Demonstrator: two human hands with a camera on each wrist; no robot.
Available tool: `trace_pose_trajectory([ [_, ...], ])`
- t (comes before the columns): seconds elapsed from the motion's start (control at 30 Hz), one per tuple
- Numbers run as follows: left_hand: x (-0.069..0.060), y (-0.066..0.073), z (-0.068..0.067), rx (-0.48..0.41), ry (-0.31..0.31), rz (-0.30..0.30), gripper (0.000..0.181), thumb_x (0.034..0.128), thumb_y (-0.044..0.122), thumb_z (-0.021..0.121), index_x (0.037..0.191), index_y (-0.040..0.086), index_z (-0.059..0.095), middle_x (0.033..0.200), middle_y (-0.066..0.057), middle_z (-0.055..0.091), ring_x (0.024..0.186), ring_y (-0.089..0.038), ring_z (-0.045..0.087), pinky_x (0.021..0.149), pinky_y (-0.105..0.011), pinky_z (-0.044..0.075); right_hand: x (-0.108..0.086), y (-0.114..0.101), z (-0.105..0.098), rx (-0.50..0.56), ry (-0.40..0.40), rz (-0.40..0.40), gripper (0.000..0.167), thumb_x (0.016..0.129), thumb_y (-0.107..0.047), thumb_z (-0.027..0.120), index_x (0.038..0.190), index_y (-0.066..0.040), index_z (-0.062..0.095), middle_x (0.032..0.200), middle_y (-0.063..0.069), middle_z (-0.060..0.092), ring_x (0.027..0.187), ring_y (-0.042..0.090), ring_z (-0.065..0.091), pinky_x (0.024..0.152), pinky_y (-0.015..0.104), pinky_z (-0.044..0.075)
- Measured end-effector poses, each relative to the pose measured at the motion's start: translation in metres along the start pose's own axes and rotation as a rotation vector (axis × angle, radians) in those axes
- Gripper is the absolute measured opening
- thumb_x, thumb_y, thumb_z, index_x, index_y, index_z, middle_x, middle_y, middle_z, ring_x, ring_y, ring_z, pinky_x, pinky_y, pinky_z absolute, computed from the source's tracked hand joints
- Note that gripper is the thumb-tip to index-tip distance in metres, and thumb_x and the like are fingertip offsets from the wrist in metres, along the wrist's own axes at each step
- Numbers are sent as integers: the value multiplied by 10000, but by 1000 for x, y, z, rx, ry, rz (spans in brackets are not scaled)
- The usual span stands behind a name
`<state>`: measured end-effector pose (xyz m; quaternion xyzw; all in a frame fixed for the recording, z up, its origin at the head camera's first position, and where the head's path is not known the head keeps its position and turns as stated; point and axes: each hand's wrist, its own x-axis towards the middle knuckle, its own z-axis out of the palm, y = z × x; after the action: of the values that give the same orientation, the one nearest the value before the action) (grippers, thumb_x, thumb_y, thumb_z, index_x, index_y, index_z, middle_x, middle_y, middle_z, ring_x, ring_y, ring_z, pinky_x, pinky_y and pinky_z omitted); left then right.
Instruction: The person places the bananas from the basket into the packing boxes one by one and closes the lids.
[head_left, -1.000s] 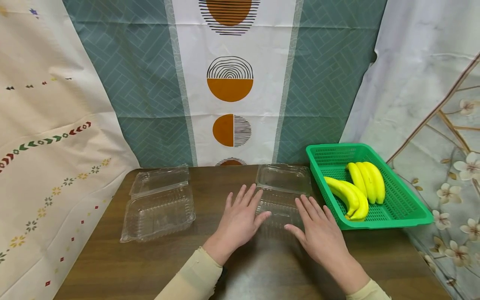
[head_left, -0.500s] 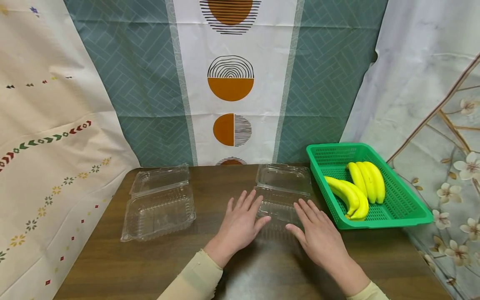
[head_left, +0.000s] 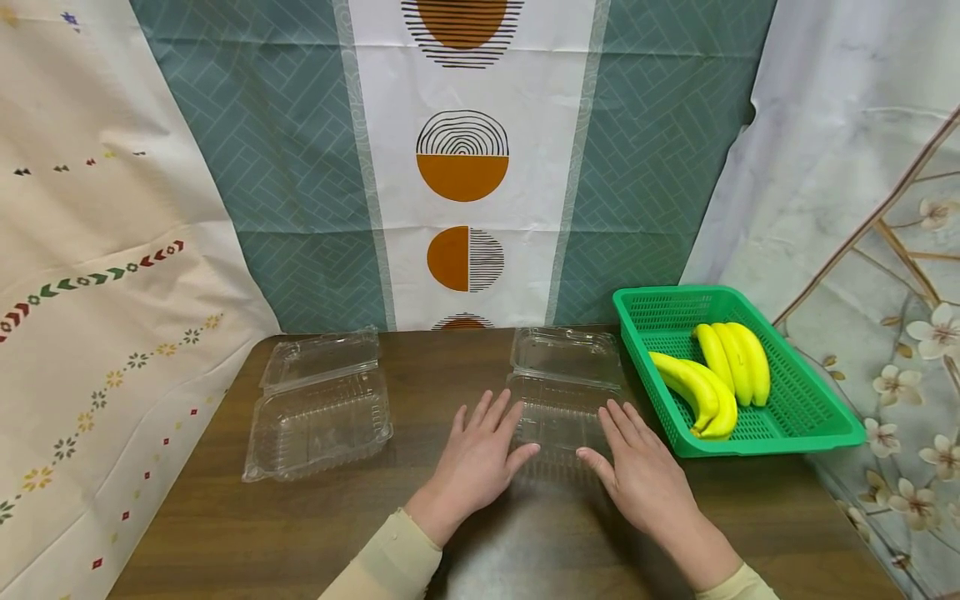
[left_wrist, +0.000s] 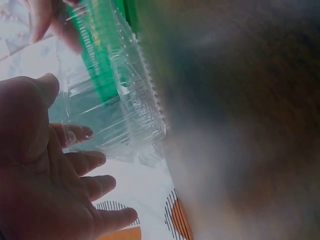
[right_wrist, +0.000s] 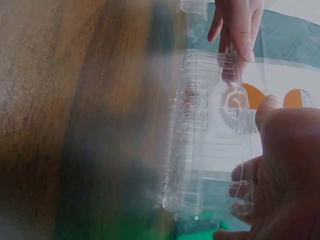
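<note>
In the head view a clear plastic clamshell container [head_left: 558,421] lies on the table with its lid folded back. My left hand [head_left: 474,462] is at the container's left side, its fingers straight and slightly spread. At the right side is my right hand [head_left: 641,479], also with straight fingers and its thumb pointing inward. Both wrist views show the container [right_wrist: 210,145] close to the fingers, with neither hand curled around it. Whether the fingertips touch its rim is hard to tell.
A second clear clamshell container [head_left: 322,425] sits with its lid folded back on the left of the brown table [head_left: 300,533]. To the right stands a green plastic basket [head_left: 802,408] with two bunches of bananas [head_left: 738,362]. Patterned cloths hang around the table.
Both hands have drawn back slightly toward the person and moved a little apart, the right one shifting rightward. The containers, basket and bananas stay in place.
</note>
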<state>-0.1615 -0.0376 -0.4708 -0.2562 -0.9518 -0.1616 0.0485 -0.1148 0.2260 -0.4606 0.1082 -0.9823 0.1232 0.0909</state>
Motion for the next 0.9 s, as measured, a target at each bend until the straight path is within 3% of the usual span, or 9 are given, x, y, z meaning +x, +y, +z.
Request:
trace_pose_trajectory([
  [0.9,-19,2,13,40,-23,29,728,1136,632,459,1693,164,478,1783,-151,329,1642,-390,301,1243,-707,320,-3,10,17,26,-38,26,893,1092,-555,647,1641,109,412,1729,310,342,1611,511,294,1257,661,318],
])
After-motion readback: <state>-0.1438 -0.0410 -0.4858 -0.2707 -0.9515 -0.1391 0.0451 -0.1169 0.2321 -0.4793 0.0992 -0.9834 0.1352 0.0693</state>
